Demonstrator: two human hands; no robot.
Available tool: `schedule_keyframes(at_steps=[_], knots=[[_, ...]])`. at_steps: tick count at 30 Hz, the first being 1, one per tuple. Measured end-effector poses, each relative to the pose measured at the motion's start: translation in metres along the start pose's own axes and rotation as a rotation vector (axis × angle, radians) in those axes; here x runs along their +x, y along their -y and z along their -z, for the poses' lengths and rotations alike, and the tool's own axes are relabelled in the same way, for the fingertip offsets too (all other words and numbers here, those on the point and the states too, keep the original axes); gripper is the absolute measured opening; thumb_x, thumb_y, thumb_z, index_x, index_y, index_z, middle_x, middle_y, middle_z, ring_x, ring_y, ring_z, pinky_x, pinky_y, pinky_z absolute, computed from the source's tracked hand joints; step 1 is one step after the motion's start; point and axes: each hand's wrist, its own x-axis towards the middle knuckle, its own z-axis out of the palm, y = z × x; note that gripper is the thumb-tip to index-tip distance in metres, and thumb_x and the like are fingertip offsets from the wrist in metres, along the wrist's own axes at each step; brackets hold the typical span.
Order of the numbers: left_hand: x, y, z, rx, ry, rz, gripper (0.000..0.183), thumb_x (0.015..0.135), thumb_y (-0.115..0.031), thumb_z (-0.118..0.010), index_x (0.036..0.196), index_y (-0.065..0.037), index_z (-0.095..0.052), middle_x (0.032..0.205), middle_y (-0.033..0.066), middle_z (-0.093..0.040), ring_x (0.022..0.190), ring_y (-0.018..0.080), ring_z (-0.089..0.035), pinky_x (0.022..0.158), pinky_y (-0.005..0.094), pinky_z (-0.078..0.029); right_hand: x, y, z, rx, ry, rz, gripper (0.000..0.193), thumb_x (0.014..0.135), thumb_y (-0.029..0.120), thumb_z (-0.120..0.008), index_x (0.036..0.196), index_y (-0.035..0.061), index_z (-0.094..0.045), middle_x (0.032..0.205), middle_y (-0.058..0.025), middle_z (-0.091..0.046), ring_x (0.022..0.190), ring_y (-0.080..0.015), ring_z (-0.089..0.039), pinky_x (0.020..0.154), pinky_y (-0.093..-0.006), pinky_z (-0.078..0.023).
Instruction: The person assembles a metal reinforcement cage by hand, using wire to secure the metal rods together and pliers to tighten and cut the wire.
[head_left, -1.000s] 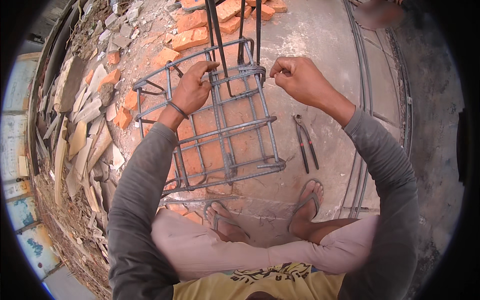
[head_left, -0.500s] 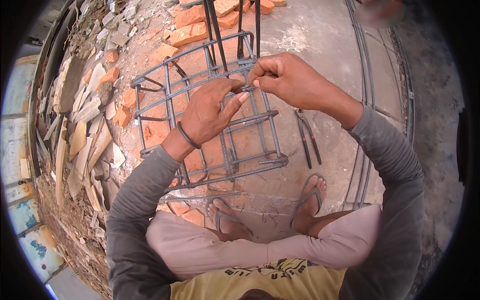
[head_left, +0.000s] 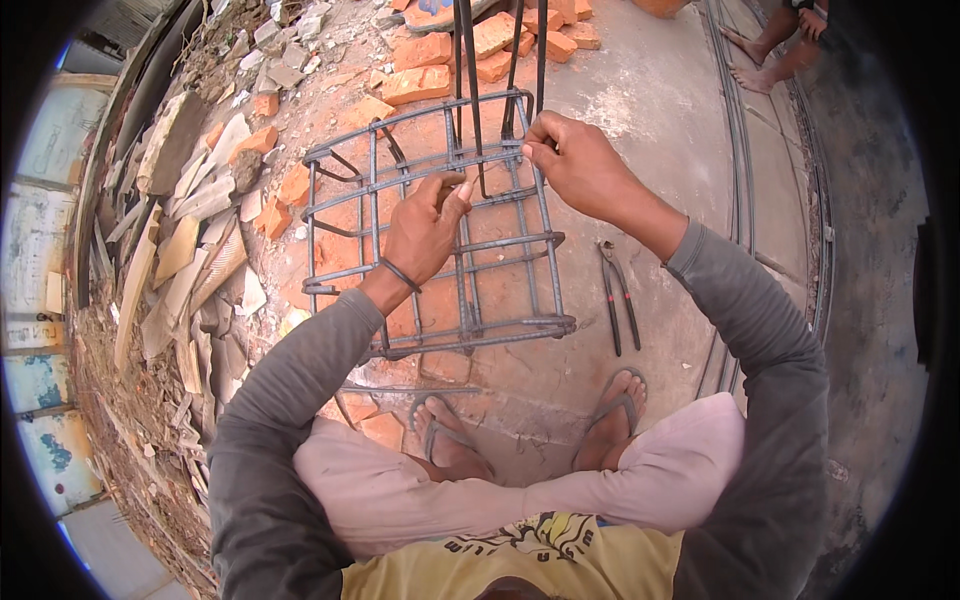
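A cage of bent steel rebar (head_left: 465,247) lies in front of me, its rods crossing in a grid. My left hand (head_left: 422,232) is over its middle, thumb and forefinger pinched together. At the cage's upper right corner, my right hand (head_left: 578,168) is closed in a pinch beside the bars. Whatever either hand holds is too small to make out. Dark upright rods (head_left: 474,100) rise at the far side of the cage. On the concrete to its right lie pincers (head_left: 618,298) with black and red handles, touched by neither hand.
Broken orange bricks (head_left: 418,84) lie beyond the cage. Rubble and tile shards (head_left: 190,235) are heaped on the left. Long rebar rods (head_left: 740,170) run along the right. Another person's bare feet (head_left: 752,62) are at the upper right. My sandalled feet (head_left: 610,415) are close to the cage.
My hands have drawn apart, the left moving away from the right, both still pinched. The view has shifted, so the cage sits lower and a co-worker's legs show at the upper right.
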Motion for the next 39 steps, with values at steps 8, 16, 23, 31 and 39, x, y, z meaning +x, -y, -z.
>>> schedule_keyframes(at_steps=[8,16,23,31,39], knots=[[0.025,0.035,0.017,0.051,-0.153,-0.056,0.021,0.092,-0.016,-0.061,0.105,0.001,-0.061,0.093,0.0136,-0.067,0.085,0.02,-0.065,0.077,0.0327,-0.051,0.021,-0.022,-0.018,-0.268,-0.281,0.236,0.011,0.09,0.006,-0.048,0.096,-0.0022,-0.052,0.091,-0.0262,-0.061,0.084,-0.0446,-0.062,0.074,-0.0523,-0.05],[0.031,0.041,0.01,0.051,-0.175,-0.09,0.019,0.089,-0.016,-0.062,0.097,0.001,-0.062,0.084,0.0133,-0.065,0.073,0.0234,-0.063,0.068,0.0347,-0.05,0.031,-0.001,-0.019,-0.069,-0.336,0.146,0.014,0.092,0.004,-0.045,0.102,-0.0025,-0.052,0.083,-0.0292,-0.063,0.079,-0.048,-0.062,0.072,-0.054,-0.048],[0.033,0.047,-0.003,0.034,-0.148,0.055,0.02,0.091,-0.018,-0.061,0.093,0.001,-0.061,0.079,0.0124,-0.066,0.071,0.0224,-0.063,0.066,0.0339,-0.049,0.048,-0.033,-0.055,-0.194,-0.183,0.126,0.019,0.093,0.006,-0.045,0.106,-0.0025,-0.057,0.078,-0.0284,-0.064,0.079,-0.0439,-0.064,0.073,-0.0499,-0.049],[0.029,0.087,-0.01,-0.678,0.055,0.707,0.03,0.097,-0.015,-0.05,0.118,0.006,-0.054,0.109,0.0167,-0.062,0.096,0.0254,-0.063,0.083,0.0335,-0.054,0.081,-0.04,-0.064,-0.295,0.069,0.034,0.018,0.083,0.005,-0.052,0.093,-0.0032,-0.064,0.087,-0.0273,-0.066,0.088,-0.0421,-0.065,0.078,-0.0478,-0.051],[0.044,0.083,-0.017,-0.811,0.183,0.668,0.042,0.099,-0.016,-0.051,0.134,0.005,-0.043,0.131,0.0196,-0.052,0.118,0.0309,-0.055,0.104,0.0397,-0.045,0.094,-0.037,-0.065,-0.232,0.262,-0.098,0.026,0.088,0.012,-0.049,0.094,-0.0046,-0.067,0.093,-0.0258,-0.067,0.091,-0.0391,-0.066,0.079,-0.0451,-0.052]])
